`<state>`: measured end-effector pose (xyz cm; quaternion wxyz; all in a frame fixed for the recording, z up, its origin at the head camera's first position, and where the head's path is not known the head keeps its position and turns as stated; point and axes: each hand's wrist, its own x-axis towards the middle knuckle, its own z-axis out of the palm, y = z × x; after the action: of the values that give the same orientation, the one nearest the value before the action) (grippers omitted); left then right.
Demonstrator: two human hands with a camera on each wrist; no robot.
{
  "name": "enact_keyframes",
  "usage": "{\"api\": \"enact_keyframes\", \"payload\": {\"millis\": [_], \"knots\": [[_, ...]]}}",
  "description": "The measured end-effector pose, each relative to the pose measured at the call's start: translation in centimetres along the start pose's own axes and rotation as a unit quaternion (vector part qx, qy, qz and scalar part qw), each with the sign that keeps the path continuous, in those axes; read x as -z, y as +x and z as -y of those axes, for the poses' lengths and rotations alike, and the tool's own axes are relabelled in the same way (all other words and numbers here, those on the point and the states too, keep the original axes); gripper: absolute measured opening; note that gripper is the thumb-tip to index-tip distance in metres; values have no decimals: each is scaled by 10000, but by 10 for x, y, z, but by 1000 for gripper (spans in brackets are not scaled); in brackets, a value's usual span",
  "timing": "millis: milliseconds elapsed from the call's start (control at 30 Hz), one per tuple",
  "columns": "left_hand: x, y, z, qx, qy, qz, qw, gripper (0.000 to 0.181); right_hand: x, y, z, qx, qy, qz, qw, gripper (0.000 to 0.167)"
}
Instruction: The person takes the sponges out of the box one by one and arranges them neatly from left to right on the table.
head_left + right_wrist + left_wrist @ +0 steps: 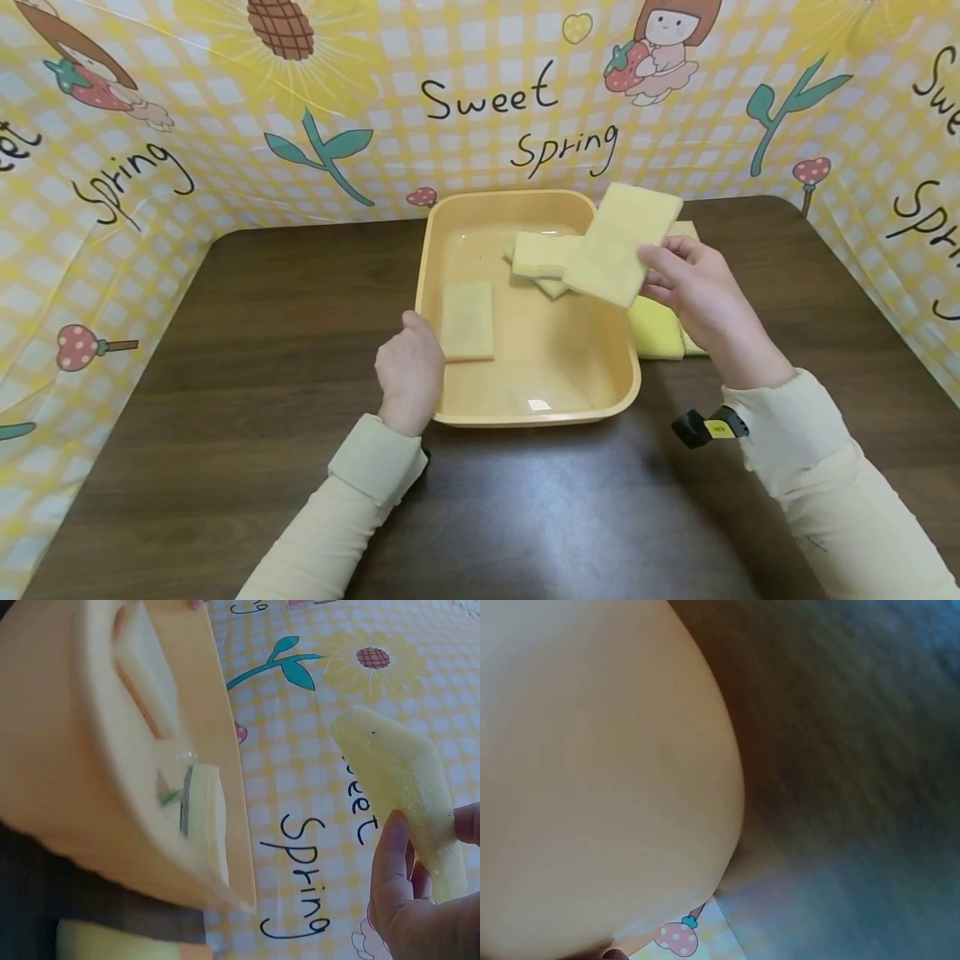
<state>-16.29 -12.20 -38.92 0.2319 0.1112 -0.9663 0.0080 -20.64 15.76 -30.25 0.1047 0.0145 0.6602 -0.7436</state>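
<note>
My right hand [697,287] pinches a flat pale yellow sponge [622,242] between thumb and fingers, held tilted over the right side of a yellow plastic basin [558,350]. In the right wrist view the sponge [405,765] is seen from its edge. Against the basin's left wall, my left hand [411,371] grips the rim, its fingers mostly hidden. One sponge [468,321] lies flat at the basin's left. Farther back, other sponges [546,254] are stacked crosswise, partly covered by the held one. The left wrist view shows mostly blurred skin.
More yellow sponges [654,329] lie on the dark wooden table [300,358] just right of the basin, partly behind my right hand. A yellow checked cloth [480,142] printed with flowers and lettering stands around the back and sides of the table.
</note>
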Motion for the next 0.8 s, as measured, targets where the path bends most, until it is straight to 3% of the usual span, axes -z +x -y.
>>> {"api": "enact_keyframes", "payload": {"millis": [367,800], "knots": [[2,1,0,40,7,333,9994,14,30,-13,-10,125,230,78,9996,31],[2,1,-1,1,91,250,9996,13,61,-26,-23,207,257,58,9994,24]]}}
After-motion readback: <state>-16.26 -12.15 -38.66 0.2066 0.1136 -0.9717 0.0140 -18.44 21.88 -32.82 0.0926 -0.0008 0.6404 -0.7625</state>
